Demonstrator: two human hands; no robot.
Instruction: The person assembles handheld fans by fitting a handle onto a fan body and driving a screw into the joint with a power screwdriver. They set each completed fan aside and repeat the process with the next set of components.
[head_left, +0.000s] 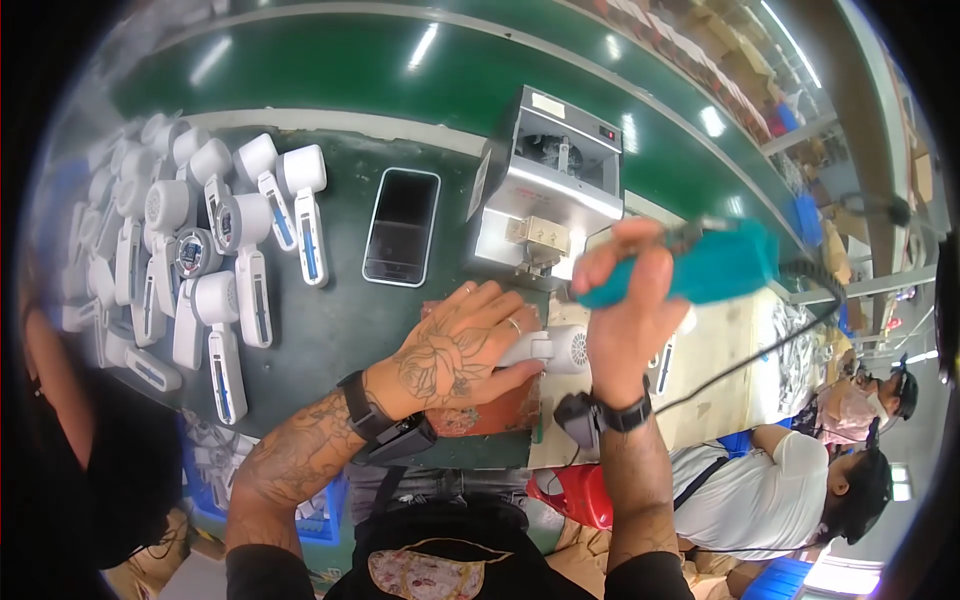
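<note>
My left hand (460, 345) is closed round a white handheld fan (568, 350), whose round grilled head points right; its handle is mostly hidden under my fingers. The fan lies over a reddish-brown mat (490, 418) at the table's front edge. My right hand (625, 320) grips a teal electric screwdriver (710, 265), raised above and to the right of the fan. A dark coiled cord (740, 360) runs from the tool's right side. The screwdriver's tip cannot be clearly made out.
A grey screw feeder (550, 190) stands behind my hands. A phone (402, 228) lies left of it. Several white handheld fans (225, 370) crowd the table's left side. A blue crate (325, 520) sits below the front edge. People (760, 500) sit at right; another person's arm (60, 380) is at left.
</note>
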